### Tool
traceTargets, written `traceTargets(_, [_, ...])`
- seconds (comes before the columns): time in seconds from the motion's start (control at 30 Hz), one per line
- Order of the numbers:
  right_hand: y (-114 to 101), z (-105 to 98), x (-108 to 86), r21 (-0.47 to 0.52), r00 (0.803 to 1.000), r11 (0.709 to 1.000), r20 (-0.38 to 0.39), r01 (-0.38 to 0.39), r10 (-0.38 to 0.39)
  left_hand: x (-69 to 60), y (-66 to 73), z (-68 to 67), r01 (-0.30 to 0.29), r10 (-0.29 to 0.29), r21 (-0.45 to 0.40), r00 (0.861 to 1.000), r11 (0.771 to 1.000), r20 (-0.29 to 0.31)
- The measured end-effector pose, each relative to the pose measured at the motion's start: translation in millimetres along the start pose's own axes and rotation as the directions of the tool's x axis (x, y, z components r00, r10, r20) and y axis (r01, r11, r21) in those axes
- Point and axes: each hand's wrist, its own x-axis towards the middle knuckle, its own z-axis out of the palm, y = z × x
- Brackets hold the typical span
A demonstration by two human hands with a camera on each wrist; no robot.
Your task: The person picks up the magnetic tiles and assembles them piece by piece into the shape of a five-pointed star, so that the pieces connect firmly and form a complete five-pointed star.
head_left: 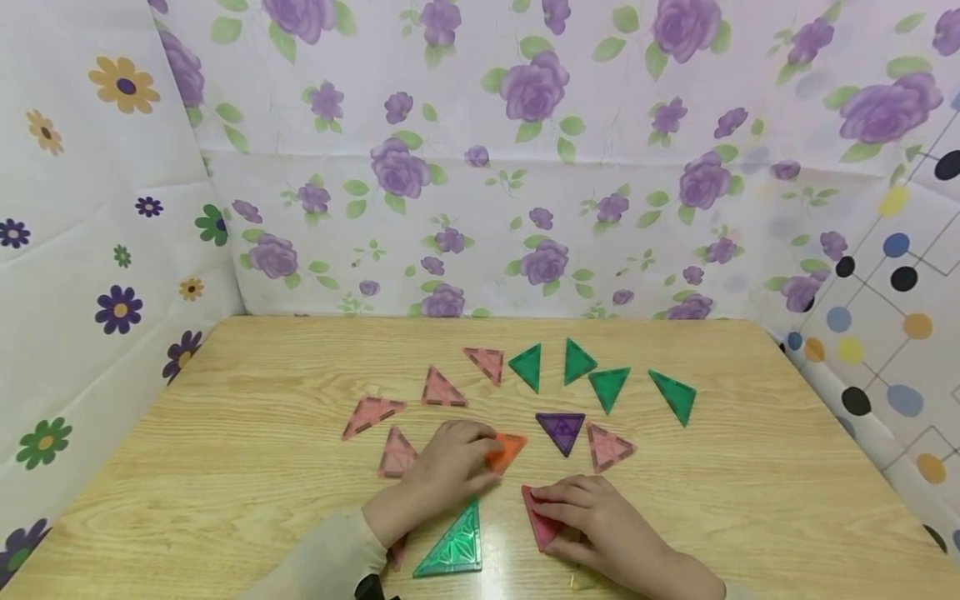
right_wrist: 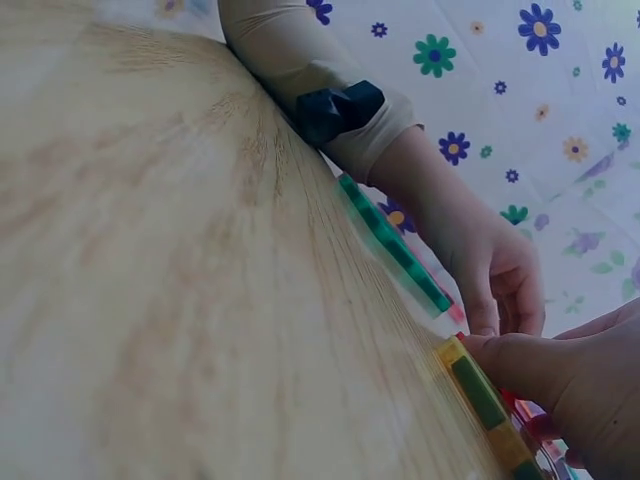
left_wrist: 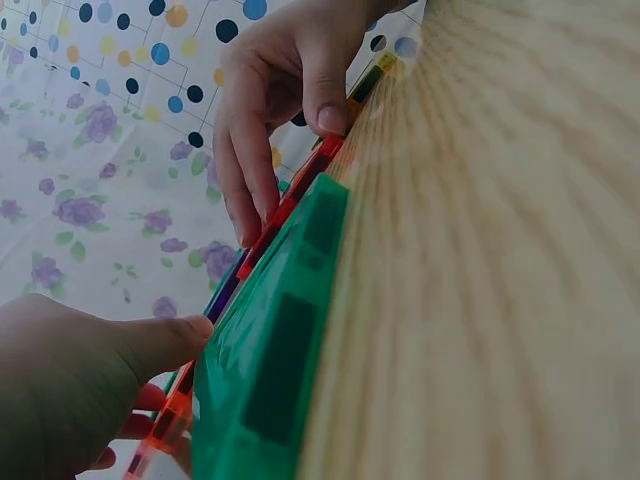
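In the head view, my left hand (head_left: 447, 463) has its fingertips on an orange triangle tile (head_left: 510, 452), thumb at the near side. My right hand (head_left: 609, 527) pinches a red triangle tile (head_left: 540, 523) between thumb and fingers, flat or nearly flat on the table. A large green triangle (head_left: 459, 543) lies between the forearms. The left wrist view shows the red tile (left_wrist: 292, 208) under my right hand (left_wrist: 285, 95), beyond the green tile (left_wrist: 285, 330). In the right wrist view, a yellow tile (right_wrist: 482, 398) lies beside my right hand (right_wrist: 590, 395).
Behind the hands on the wooden table (head_left: 247, 417) lie a purple triangle (head_left: 562, 430), several pink triangles (head_left: 444, 390) and several green ones (head_left: 609, 387). Another red tile (head_left: 397, 553) is partly under the left forearm. Patterned cloth (head_left: 480, 208) stands around the table.
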Motion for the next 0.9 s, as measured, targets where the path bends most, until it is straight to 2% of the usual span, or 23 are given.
traceTargets(0.3, [-1.9, -2.7, 1.6, -0.03, 0.995, 0.995, 0.018, -0.095, 0.095, -0.4, 8.4, 0.0, -0.036, 0.038, 0.06, 0.999, 0.998, -0.038])
traceTargets(0.47, [-2.8, -2.6, 2.0, -0.075, 0.991, 0.988, -0.025, -0.132, 0.131, -2.2, 15.1, 0.2, -0.062, 0.068, 0.092, 0.996, 0.994, -0.057])
traceTargets(0.73, [-1.7, -0.4, 1.1, -0.106, 0.983, 0.979, -0.069, -0.176, 0.169, -6.3, 24.3, 3.1, -0.069, 0.076, 0.134, 0.996, 0.989, -0.053])
traceTargets(0.9, [-0.7, 1.0, 0.2, -0.112, 0.98, 0.975, -0.09, -0.19, 0.18, -8.5, 30.0, 3.0, -0.053, 0.063, 0.166, 0.997, 0.985, -0.053])
